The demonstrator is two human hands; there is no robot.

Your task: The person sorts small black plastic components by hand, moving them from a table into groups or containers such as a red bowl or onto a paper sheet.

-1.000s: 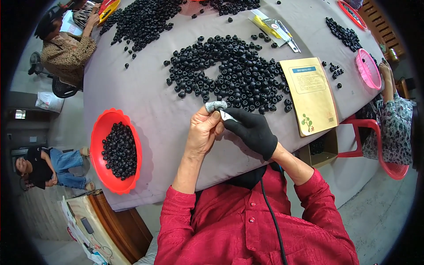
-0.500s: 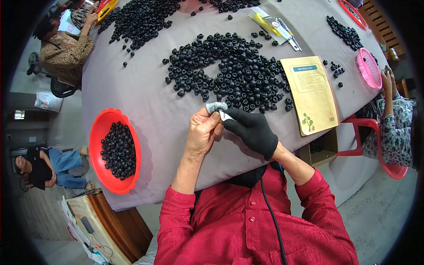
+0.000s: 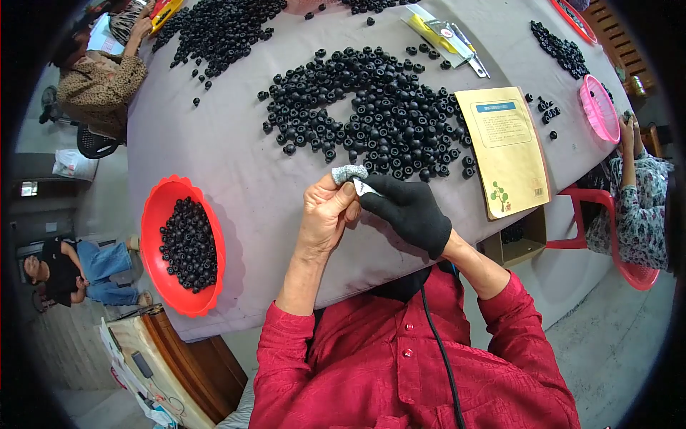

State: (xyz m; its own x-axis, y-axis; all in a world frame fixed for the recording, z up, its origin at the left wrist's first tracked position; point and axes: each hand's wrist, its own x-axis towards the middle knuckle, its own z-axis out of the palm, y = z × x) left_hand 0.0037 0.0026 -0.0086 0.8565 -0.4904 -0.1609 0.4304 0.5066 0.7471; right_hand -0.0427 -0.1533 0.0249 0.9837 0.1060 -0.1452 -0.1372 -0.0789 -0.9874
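Just in front of a heap of small round black parts with ringed holes (image 3: 400, 129), my two hands meet over the table. My left hand (image 3: 325, 214) is bare apart from a grey knitted cover (image 3: 349, 173) on a fingertip. Its fingers are pinched closed, and whatever lies between them is hidden. A black glove covers my right hand (image 3: 411, 214), whose thumb and fingers are closed on a small white piece (image 3: 365, 188) with a dark mark. This piece reaches to the left fingertips; its exact kind I cannot make out.
A red scalloped basin (image 3: 153, 247) with more black parts stands at the left. To the right lie a yellow paper packet (image 3: 504, 161) and a clear-wrapped yellow tool (image 3: 446, 39). An open cardboard box (image 3: 532, 247) is below the table's right edge. Other people sit at both sides.
My hands keep nearly the same pinched pose at the same spot. The view has shifted slightly, so the basin and heaps appear a little further left.
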